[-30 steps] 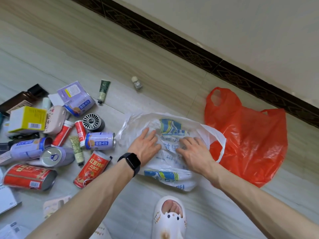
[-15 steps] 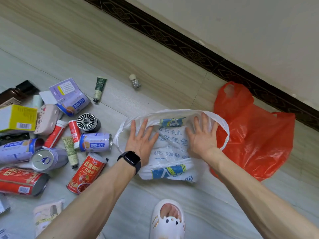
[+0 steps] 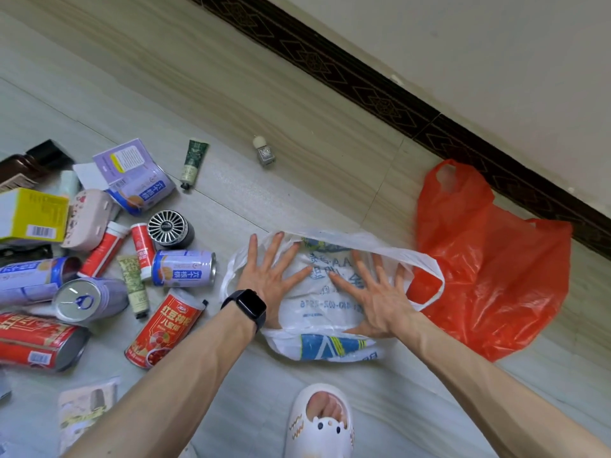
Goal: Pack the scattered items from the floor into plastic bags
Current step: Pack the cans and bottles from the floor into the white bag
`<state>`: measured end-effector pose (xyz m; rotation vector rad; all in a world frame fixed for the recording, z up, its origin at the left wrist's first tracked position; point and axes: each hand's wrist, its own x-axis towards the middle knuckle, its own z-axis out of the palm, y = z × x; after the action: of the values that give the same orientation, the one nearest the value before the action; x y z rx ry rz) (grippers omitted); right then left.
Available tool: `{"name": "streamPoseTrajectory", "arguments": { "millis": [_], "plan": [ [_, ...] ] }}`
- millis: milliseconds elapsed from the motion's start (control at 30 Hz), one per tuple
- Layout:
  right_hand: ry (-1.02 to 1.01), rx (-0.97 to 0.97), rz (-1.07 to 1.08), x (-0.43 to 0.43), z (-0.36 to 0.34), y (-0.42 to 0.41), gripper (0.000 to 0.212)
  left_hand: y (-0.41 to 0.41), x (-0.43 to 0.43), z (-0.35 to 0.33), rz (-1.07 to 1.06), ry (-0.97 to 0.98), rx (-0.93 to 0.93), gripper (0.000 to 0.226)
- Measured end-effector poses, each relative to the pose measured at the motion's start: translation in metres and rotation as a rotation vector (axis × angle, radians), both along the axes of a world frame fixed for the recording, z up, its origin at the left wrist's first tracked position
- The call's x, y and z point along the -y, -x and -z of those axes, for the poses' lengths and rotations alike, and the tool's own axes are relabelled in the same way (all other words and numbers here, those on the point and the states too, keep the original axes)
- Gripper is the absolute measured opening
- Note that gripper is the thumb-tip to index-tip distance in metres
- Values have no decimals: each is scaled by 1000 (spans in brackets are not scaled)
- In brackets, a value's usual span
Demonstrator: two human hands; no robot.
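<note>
Head view: left hand [image 3: 269, 276] and right hand [image 3: 373, 292] press spread-fingered, perhaps inside the white bag [image 3: 330, 345]; purple can [image 3: 183, 267] lies just beside the left.

The left edge cuts off the brown bottle [image 3: 18, 166], the yellow box [image 3: 33, 213] and the red can [image 3: 36, 342]. The bottom edge crops my white slipper [image 3: 319, 428]. The packet [image 3: 87, 408] at lower left is blurred. The label on the small bottle [image 3: 264, 153] is too small to read. The white bag [image 3: 330, 312] hides the near edge of the red bag [image 3: 489, 266], and its film veils the fingertips of my right grip [image 3: 380, 302].
</note>
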<state>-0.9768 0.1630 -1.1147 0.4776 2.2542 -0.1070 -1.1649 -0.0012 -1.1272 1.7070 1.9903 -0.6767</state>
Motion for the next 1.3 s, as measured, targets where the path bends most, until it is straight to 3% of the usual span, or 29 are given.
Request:
{"name": "streamPoseTrajectory", "arguments": {
  "millis": [100,200,367,467,700,867,1067,1300],
  "plan": [
    [12,-36,2,6,-15,7,109,-4,-5,-18,-4,-48,93,84],
    [73,-120,97,21,-46,14,89,-9,1,-51,-65,-173,211,57],
    [158,-372,75,56,-99,48,67,16,49,-111,-309,-274,232,40],
    [202,-500,-31,92,-123,84,59,46,109,-145,-476,-300,133,37],
    [238,-648,-332,196,-183,151,61,79,263,-222,-791,-131,-70,41],
    [181,-618,-414,222,-206,172,63,79,314,-229,-1043,-177,-23,49],
    [61,-484,-488,224,-184,189,66,69,307,-185,-1207,-305,141,56],
    [-15,-268,-467,208,-98,220,77,75,262,-117,-1144,-230,164,80]
  ]
}}
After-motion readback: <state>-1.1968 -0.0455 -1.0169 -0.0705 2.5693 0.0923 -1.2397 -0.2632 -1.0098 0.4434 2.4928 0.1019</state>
